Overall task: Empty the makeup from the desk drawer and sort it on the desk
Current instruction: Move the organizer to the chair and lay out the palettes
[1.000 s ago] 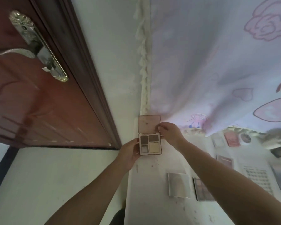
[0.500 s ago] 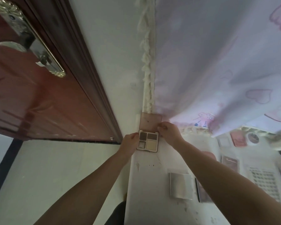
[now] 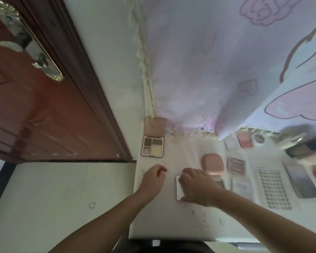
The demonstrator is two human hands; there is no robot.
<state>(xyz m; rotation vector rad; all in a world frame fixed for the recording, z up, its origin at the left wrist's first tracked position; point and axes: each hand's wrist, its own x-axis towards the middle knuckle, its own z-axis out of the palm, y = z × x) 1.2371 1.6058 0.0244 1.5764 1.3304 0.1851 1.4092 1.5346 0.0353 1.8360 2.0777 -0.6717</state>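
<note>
red-brown door [image 3: 35, 115] | metal handle plate [image 3: 26, 39] | pink floral curtain [image 3: 217, 61]

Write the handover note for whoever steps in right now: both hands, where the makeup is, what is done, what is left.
Left hand: loosely curled above the desk, holding nothing.
Right hand: resting on the white compact; a firm grip cannot be confirmed.
Open eyeshadow palette: lying at the desk's far left corner, lid open, free of both hands.
Pink case, dark palette and lash tray lie to the right.
Done: several items laid out on the desk.
Left: position the white compact. The drawer is out of view, so check it for more makeup.
</note>
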